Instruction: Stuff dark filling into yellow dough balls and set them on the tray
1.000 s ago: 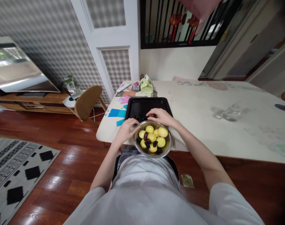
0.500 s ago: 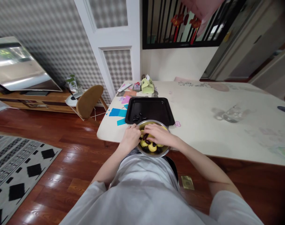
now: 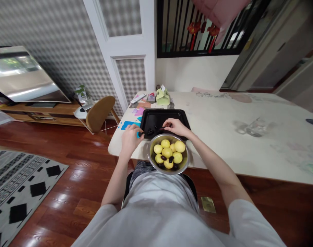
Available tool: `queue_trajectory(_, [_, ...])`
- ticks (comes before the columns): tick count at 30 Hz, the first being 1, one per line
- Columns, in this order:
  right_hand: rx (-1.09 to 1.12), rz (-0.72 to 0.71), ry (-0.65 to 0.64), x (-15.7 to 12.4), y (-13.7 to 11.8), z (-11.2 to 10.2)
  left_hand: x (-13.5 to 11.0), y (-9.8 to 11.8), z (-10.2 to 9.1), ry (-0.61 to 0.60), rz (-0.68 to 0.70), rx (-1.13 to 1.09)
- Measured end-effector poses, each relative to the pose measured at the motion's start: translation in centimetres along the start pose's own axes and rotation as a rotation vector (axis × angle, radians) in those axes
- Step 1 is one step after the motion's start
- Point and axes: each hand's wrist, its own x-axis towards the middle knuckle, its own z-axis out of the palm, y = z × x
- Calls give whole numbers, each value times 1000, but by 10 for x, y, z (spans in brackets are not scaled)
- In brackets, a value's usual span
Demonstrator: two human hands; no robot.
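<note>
A steel bowl (image 3: 186, 161) sits at the table's near edge, holding yellow round fruits (image 3: 168, 151) and a few dark dates (image 3: 171, 159). Behind it lies a black baking tray (image 3: 171, 116) with some dark dates (image 3: 150, 131) in its near part. My right hand (image 3: 176, 127) hovers over the tray's front, pinching a dark date at its fingertips. My left hand (image 3: 130, 138) rests at the tray's front left corner, fingers curled by the rim, on the table beside blue paper.
Coloured paper pieces (image 3: 135, 113), a green box (image 3: 163, 96) and a remote lie behind the tray. A clear glass object (image 3: 252, 127) stands mid-table. A wooden chair (image 3: 98, 113), TV (image 3: 22, 77) and patterned rug (image 3: 14, 188) are to the left.
Both hands left the bowl. The right hand carried a dark date forward over the tray; the left hand moved out to the tray's front left corner.
</note>
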Motion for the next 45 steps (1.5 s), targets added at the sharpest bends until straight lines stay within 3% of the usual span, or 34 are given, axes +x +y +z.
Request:
queue_trajectory(7, [70, 80, -152, 31, 24, 25, 14, -19, 67, 34, -149, -81])
queue_trajectory(12, [68, 89, -164, 26, 26, 28, 10, -26, 79, 42, -148, -84])
queue_trajectory(17, [25, 70, -82, 8, 18, 13, 5, -25, 71, 41, -116, -116])
queue_trajectory(22, [-86, -21, 50, -41, -19, -8, -15, 3, 42, 22, 128, -304])
queue_trajectory(25, [-177, -116, 15, -79, -49, -11, -29, 28, 21, -192, 352, -378])
queue_trajectory(28, [-194, -164, -131, -109, -72, -6, -39, 46, 12, -419, 458, -349])
queue_trajectory(32, [-256, -178, -255, -128, -83, 6, -48, 60, 13, -554, 419, -206])
queue_trajectory(39, [-461, -11, -310, -130, -92, 16, -50, 80, 11, -588, 326, 11])
queue_trajectory(45, [-652, 126, -356, -136, -105, 25, -50, 89, 6, -617, 294, 40])
